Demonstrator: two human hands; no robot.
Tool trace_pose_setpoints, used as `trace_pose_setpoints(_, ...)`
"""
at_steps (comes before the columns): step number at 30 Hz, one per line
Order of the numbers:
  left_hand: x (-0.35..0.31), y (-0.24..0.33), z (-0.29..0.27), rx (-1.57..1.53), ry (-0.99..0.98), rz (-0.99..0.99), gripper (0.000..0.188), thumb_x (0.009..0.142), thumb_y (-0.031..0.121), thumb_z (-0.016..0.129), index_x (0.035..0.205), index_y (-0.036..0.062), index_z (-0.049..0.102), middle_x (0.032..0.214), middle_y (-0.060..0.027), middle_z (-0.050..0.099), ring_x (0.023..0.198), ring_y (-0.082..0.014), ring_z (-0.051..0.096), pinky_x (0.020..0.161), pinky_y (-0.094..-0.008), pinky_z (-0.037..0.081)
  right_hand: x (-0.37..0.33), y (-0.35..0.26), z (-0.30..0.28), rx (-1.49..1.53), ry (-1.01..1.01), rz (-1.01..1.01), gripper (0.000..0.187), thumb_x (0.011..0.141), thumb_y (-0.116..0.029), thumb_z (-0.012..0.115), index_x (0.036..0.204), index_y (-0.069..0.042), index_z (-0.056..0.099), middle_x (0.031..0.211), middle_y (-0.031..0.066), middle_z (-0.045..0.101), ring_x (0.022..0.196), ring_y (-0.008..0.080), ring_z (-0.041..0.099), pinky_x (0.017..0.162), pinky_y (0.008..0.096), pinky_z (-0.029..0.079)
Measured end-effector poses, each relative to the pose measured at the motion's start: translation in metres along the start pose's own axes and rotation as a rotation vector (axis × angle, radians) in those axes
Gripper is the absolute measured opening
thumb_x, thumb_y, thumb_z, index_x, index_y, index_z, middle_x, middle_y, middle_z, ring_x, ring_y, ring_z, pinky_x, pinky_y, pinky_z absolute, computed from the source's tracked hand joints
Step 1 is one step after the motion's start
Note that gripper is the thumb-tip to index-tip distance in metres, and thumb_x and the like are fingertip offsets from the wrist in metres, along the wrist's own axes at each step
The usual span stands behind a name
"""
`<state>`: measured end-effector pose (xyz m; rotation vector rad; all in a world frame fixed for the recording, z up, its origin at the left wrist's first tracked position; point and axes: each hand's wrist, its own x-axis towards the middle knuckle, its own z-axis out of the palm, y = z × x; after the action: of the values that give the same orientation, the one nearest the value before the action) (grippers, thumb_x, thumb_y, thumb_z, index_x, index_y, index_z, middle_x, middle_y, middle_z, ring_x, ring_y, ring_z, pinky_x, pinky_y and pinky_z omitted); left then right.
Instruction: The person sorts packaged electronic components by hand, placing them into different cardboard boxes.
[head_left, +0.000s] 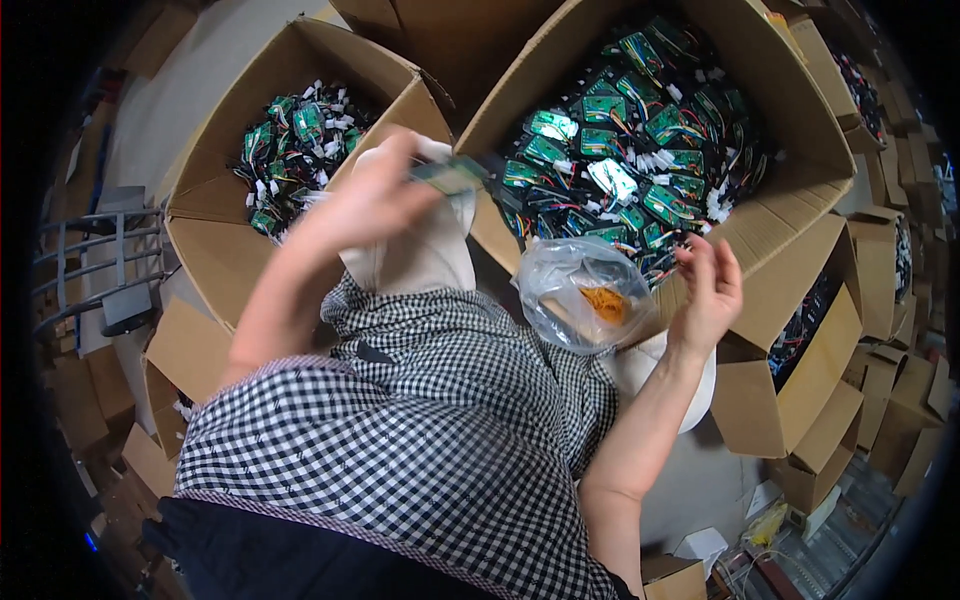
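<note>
My left hand (385, 198) is smeared by motion between the two large boxes. It is closed on a green circuit board (452, 176), also blurred. My right hand (708, 300) is raised at the near edge of the right box, its fingertips drawn together; whatever they may hold is too small to make out. Between my hands, a clear plastic bag (545, 272) lies open at my lap, with a clump of small orange pieces (606, 304) inside. Just beyond it, many green circuit boards (600, 108) with coloured wires and white connectors fill the right cardboard box (790, 205).
A second cardboard box (205, 205) at the left holds more wired circuit boards (308, 122). Several smaller boxes (820, 350) stand along the right. A grey metal frame (110, 255) is at the far left. A checkered apron (400, 430) covers my lap.
</note>
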<state>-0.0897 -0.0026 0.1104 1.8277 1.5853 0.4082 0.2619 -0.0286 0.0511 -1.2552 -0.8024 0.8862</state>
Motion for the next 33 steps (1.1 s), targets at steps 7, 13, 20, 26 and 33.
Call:
trace_pose_setpoints(7, 0.007, -0.097, -0.061, 1.038, 0.501, -0.291, 0.037, 0.082, 0.024, 0.062, 0.108, -0.0004, 0.053, 0.107, -0.0212, 0.057, 0.100, -0.0339, 0.056, 0.084, -0.0397, 0.046, 0.066, 0.083, -0.004, -0.328, -0.159, 0.255, 0.028, 0.087, -0.009, 0.059, 0.111, 0.004, 0.056, 0.094, 0.0118, 0.066, 0.075, 0.0141, 0.062, 0.066, 0.0237, 0.049)
trace_pose_setpoints(13, 0.121, -0.002, 0.060, -0.816, -0.306, 0.000, 0.048, 0.089, 0.027, 0.057, 0.128, 0.0053, 0.040, 0.111, -0.0093, 0.058, 0.093, -0.0151, 0.059, 0.081, -0.0292, 0.046, 0.152, 0.137, 0.062, -0.955, -0.346, -0.247, 0.038, 0.079, -0.013, 0.061, 0.114, 0.002, 0.056, 0.105, 0.0191, 0.061, 0.096, 0.0323, 0.059, 0.086, 0.0362, 0.046)
trace_pose_setpoints(20, 0.268, 0.017, 0.187, -1.113, -0.234, -0.616, 0.063, 0.091, 0.037, 0.051, 0.138, 0.0127, 0.017, 0.100, -0.0117, 0.057, 0.062, -0.0194, 0.063, 0.054, -0.0307, 0.053, 0.229, 0.158, 0.132, -1.308, -0.511, -0.757, 0.043, 0.074, -0.009, 0.060, 0.117, -0.010, 0.055, 0.124, 0.0131, 0.052, 0.116, 0.0288, 0.048, 0.097, 0.0412, 0.038)
trace_pose_setpoints(26, 0.280, 0.006, 0.229, -1.122, -0.143, -0.690, 0.052, 0.092, 0.041, 0.046, 0.130, 0.0109, 0.027, 0.105, -0.0147, 0.053, 0.068, -0.0222, 0.063, 0.057, -0.0331, 0.054, 0.247, 0.160, 0.139, -1.459, -0.645, -0.983, 0.040, 0.072, -0.013, 0.064, 0.112, -0.012, 0.056, 0.108, 0.0089, 0.057, 0.108, 0.0263, 0.052, 0.098, 0.0392, 0.036)
trace_pose_setpoints(33, 0.216, -0.009, 0.219, -0.605, 0.370, -0.336, 0.023, 0.084, 0.012, 0.058, 0.101, 0.0050, 0.045, 0.092, -0.0103, 0.055, 0.079, -0.0189, 0.057, 0.071, -0.0301, 0.047, 0.203, 0.108, 0.102, -1.086, -0.522, -0.625, 0.022, 0.072, -0.007, 0.068, 0.093, -0.005, 0.061, 0.086, 0.0112, 0.057, 0.083, 0.0284, 0.058, 0.073, 0.0373, 0.049)
